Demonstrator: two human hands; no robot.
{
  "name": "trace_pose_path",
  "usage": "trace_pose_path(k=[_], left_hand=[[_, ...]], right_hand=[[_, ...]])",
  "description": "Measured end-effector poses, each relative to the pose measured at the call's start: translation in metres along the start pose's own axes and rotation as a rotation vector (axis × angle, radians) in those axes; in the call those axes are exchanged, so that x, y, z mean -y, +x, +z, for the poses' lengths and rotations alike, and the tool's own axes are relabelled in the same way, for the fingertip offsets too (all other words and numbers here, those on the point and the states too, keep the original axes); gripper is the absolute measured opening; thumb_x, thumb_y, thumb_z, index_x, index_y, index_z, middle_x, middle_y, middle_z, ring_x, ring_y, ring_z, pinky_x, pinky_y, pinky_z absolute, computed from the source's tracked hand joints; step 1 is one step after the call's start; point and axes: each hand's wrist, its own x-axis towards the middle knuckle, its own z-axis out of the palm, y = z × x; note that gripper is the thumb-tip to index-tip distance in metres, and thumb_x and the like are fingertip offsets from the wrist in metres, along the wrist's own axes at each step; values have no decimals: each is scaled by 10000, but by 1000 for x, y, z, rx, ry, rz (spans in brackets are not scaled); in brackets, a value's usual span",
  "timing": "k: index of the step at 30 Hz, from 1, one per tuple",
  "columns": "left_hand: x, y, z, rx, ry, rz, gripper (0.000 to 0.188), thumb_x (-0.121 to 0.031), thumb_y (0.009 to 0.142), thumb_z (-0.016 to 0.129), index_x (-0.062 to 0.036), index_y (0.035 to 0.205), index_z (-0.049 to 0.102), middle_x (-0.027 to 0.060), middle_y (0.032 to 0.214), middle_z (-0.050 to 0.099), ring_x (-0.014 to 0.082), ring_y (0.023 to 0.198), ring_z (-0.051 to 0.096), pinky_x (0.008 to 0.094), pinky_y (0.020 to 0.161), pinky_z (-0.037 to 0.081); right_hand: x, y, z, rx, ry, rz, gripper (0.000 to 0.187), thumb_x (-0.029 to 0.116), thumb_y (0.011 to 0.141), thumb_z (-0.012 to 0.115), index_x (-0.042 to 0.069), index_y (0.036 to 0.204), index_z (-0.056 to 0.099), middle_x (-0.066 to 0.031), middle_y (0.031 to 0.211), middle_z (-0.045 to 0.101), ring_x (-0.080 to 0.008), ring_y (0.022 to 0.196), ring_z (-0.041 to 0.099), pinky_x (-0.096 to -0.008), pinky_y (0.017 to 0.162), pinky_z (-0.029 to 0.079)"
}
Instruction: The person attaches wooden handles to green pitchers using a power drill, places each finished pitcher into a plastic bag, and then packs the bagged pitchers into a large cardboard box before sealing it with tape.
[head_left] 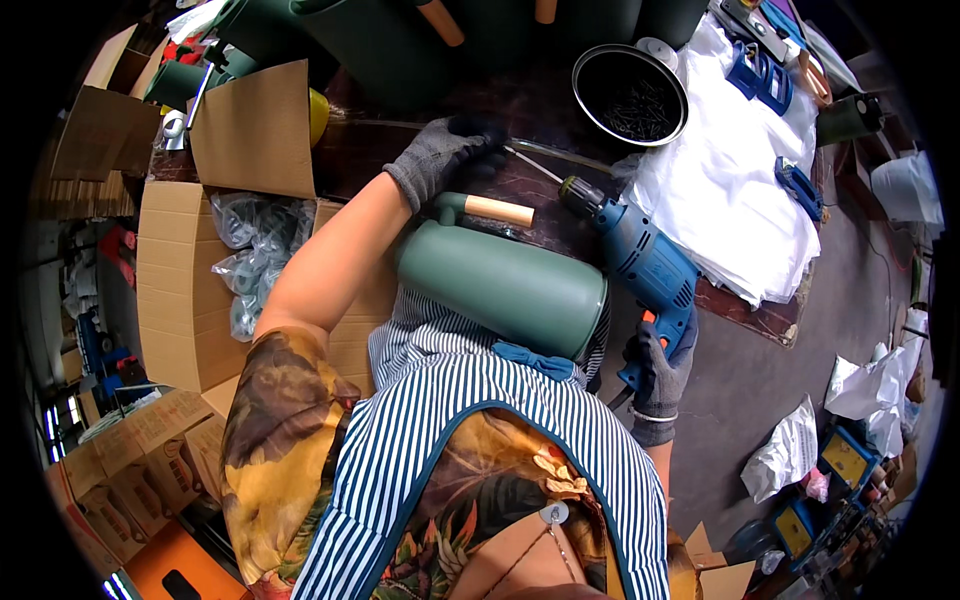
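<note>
My right hand (pixel 665 375), in a grey glove, grips the handle of a blue electric drill (pixel 650 255). The drill's long bit points up and left, toward my left hand (pixel 450 155). That hand wears a grey glove with dark fingers, which are drawn together at the bit's tip; anything small between them is hidden. A green cylindrical vessel (pixel 505 285) lies on its side across my lap, below both hands. A light wooden handle (pixel 500 210) on a green bracket sticks out from its far side, toward the table.
A round bowl (pixel 630 95) of dark screws stands on the dark table, beside white sheeting (pixel 745 170). Several green vessels (pixel 375 45) line the far side. An open cardboard box (pixel 175 285) with plastic-wrapped parts (pixel 262 240) is at left. A blue-handled tool (pixel 798 188) rests on the sheeting.
</note>
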Motion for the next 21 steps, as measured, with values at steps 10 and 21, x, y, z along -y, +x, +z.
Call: trace_pose_path(k=[10,21], left_hand=[[1,15,-11,145,386,354,187,-121,931,665,-9,1079,679,54,967,682,130,881,654,285,819,568],[-1,21,-14,133,877,569,254,-174,935,670,-44,1152,641,78,1018,676,181,943,647,322,851,532]], right_hand=[[-2,5,-11,80,-43,-26,739,37,888,699,89,1523,325,-109,1070,645,-180,781,665,-321,651,574],[24,25,-17,188,256,359,451,365,1005,608,46,1308,509,-166,1117,663,-307,921,716,-397,686,635]])
